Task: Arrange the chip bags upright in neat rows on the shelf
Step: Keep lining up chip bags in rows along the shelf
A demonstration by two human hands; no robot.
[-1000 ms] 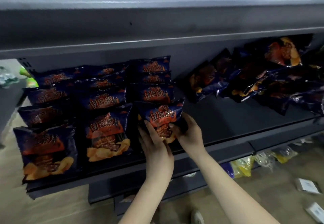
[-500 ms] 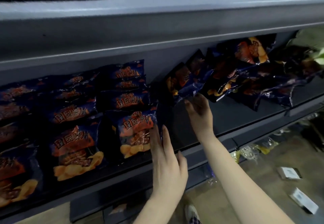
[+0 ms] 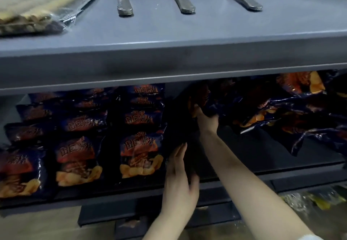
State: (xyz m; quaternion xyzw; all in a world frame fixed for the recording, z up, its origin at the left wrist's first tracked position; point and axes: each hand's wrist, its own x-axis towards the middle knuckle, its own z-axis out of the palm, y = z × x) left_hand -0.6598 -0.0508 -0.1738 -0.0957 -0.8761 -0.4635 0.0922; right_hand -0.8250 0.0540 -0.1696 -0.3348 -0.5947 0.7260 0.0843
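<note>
Bag [image 3: 201, 93] lies tilted at the left end of the pile [image 3: 262, 112], right of the upright rows [image 3: 140, 157] on the shelf [image 3: 244, 153]. Judged light, air-filled, slick, contents fragile: take it by a seam, not the belly. Right hand [image 3: 207, 121] pinches it; left hand [image 3: 178, 176] is flat, fingers straight, beside the rows.

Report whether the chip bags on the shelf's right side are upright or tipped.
Tipped: the right-side bags lie jumbled at angles, overlapping one another.

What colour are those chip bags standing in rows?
The chip bags are dark blue with orange-red labels; head view.
</note>
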